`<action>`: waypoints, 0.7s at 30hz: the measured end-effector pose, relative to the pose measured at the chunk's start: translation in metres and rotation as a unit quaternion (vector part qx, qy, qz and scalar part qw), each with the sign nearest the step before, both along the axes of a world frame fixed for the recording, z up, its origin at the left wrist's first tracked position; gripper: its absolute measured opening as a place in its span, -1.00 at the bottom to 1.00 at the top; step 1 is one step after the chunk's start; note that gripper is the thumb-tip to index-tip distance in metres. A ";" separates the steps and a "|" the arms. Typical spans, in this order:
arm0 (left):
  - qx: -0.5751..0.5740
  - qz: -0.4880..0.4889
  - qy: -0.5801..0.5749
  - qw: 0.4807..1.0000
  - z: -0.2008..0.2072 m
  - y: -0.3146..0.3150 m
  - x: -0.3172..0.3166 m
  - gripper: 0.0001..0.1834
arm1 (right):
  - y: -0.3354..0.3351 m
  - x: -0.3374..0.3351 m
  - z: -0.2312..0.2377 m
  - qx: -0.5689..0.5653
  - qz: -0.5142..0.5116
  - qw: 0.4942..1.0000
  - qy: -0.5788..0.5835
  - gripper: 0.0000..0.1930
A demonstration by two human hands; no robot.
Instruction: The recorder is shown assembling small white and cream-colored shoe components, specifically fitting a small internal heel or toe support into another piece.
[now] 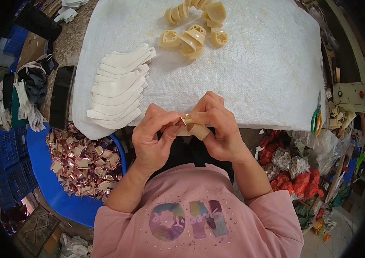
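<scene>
Pink sleeves and the front of a pink shirt fill the bottom of the view, and both bare forearms rise from it to meet just at the near edge of a table covered with a white cloth point(255, 64). Left hand point(153, 135) and right hand point(217, 124) are both closed around one small cream-coloured heel piece point(194, 128), pinched between thumbs and fingertips with a strip of pale covering folded over it. It sits directly between the two hands, touching both, held in the air close to the body and over the table edge. To do this wrapping well, it seems best to keep the piece steady with one hand while the thumb of the other presses the covering flat and tight along the curve, smoothing from the middle outward so no crease forms. On the cloth, to the left and further away, lies a fanned stack of white cut strips point(120, 88). At the far side sits a cluster of bare cream heel pieces point(195, 26). Below the table on the left, a blue tub point(49, 189) holds many shiny pink-gold finished pieces point(83, 161). Green-handled scissors point(315, 118) lie at the cloth's right edge.
</scene>
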State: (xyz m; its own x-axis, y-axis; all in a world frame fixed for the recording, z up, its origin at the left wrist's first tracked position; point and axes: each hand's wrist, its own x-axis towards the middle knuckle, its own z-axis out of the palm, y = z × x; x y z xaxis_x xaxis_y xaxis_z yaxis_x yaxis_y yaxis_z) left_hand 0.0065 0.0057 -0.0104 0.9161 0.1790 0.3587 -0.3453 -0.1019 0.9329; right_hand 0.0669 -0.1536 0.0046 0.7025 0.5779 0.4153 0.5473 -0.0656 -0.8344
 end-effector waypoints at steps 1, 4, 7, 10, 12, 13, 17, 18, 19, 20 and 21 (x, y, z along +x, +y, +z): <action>0.044 0.009 -0.010 0.999 0.001 0.000 0.001 -0.89 | 0.000 -0.001 0.000 0.000 0.012 1.000 0.015 -0.68; 0.122 0.018 -0.046 0.991 0.002 -0.001 0.004 -0.89 | -0.002 -0.003 0.001 -0.031 0.031 0.999 0.015 -0.66; 0.161 0.010 -0.070 0.985 -0.001 0.000 0.008 -0.86 | -0.001 -0.007 0.001 -0.061 0.053 0.997 0.003 -0.64; 0.166 0.005 -0.076 0.983 0.001 -0.002 0.008 -0.88 | -0.003 -0.006 -0.004 -0.035 0.053 0.998 -0.008 -0.61; 0.167 0.009 -0.083 0.982 0.004 -0.003 0.008 -0.89 | -0.003 -0.003 -0.010 -0.009 0.016 0.999 -0.041 -0.60; 0.189 0.040 -0.114 0.974 0.004 -0.002 0.008 -0.87 | -0.003 -0.002 -0.011 0.017 -0.020 0.997 -0.074 -0.59; 0.218 0.086 -0.129 0.964 0.002 0.007 0.003 -0.69 | 0.003 -0.002 -0.001 -0.028 -0.029 0.989 -0.139 -0.62; 0.220 0.090 -0.133 0.962 0.000 0.012 0.004 -0.68 | 0.004 -0.003 0.007 -0.023 -0.040 0.991 -0.122 -0.64; 0.234 0.099 -0.126 0.959 0.000 0.017 0.005 -0.70 | 0.005 -0.004 0.012 -0.018 -0.051 0.993 -0.105 -0.65; 0.234 0.101 -0.126 0.959 -0.001 0.020 0.004 -0.70 | 0.005 -0.005 0.014 -0.018 -0.049 0.993 -0.106 -0.65; 0.197 0.100 -0.124 0.967 -0.003 0.022 0.003 -0.71 | 0.004 -0.006 0.016 -0.015 -0.063 0.993 -0.095 -0.65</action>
